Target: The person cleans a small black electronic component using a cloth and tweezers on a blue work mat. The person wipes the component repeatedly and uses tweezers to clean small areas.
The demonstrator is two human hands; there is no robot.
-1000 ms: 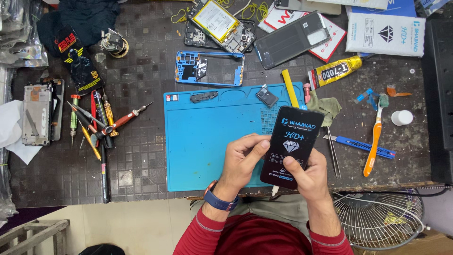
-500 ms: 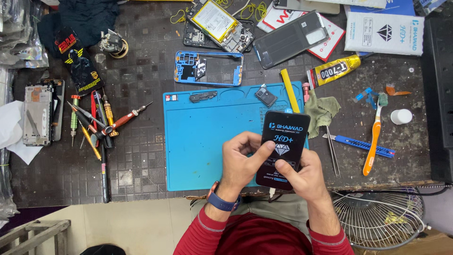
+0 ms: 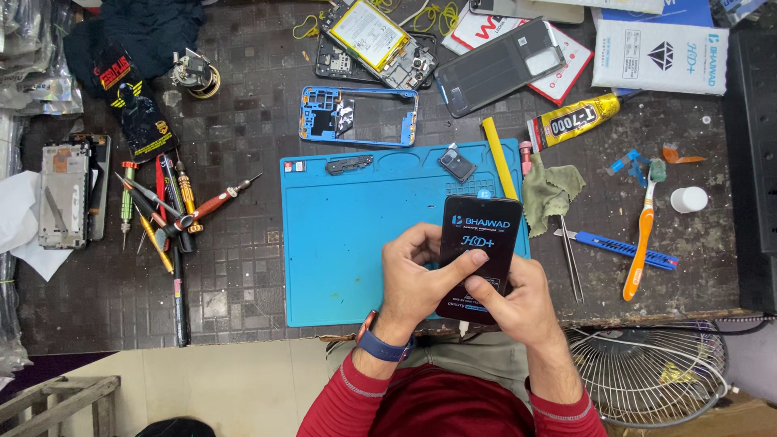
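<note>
A black phone screen part with a printed protective film (image 3: 479, 243) is held upright over the near right corner of the blue work mat (image 3: 348, 243). My left hand (image 3: 413, 279) grips its left edge, thumb lying across the film. My right hand (image 3: 514, 295) holds its lower right side, fingers pinching at the film near the middle. A blue watch band shows on my left wrist.
A blue phone frame (image 3: 358, 116), an opened phone with battery (image 3: 380, 40) and a dark back cover (image 3: 502, 65) lie beyond the mat. Screwdrivers and tweezers (image 3: 162, 210) lie at the left. Glue tube (image 3: 575, 121), green cloth (image 3: 550, 190), orange toothbrush (image 3: 639, 235) and blue knife (image 3: 619, 247) sit right. A fan guard (image 3: 655, 372) is below the table edge.
The screen part has shifted slightly toward me and to the left, and my hands have closed in higher over its lower half, the left thumb now across the film.
</note>
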